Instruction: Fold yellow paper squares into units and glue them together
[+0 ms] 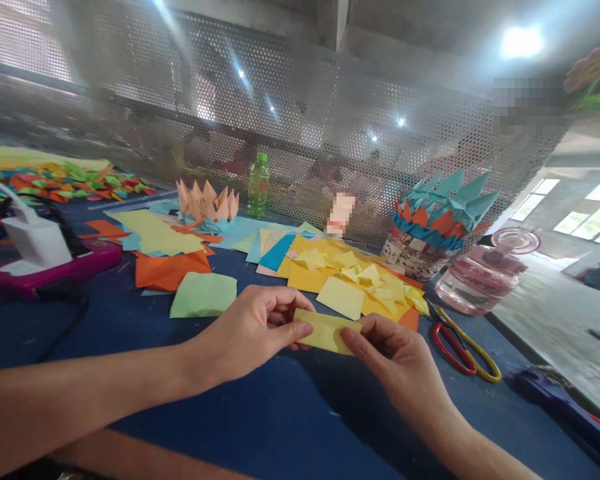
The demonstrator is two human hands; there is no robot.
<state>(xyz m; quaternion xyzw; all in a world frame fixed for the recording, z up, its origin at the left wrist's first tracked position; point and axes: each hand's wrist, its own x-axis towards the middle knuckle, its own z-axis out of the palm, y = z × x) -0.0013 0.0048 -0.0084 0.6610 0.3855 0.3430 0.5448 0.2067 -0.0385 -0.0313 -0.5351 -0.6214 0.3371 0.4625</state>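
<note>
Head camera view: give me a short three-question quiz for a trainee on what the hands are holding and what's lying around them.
1. True or false: the left hand and the right hand both pinch the folded yellow paper.
2. What lies on the blue table just right of the right hand? A stapler, B scissors, C glue stick.
3. Fill in: the loose sheet nearest the left hand is ____ in colour.
Key: 1 true; 2 B; 3 green.

No legible text anywhere.
</note>
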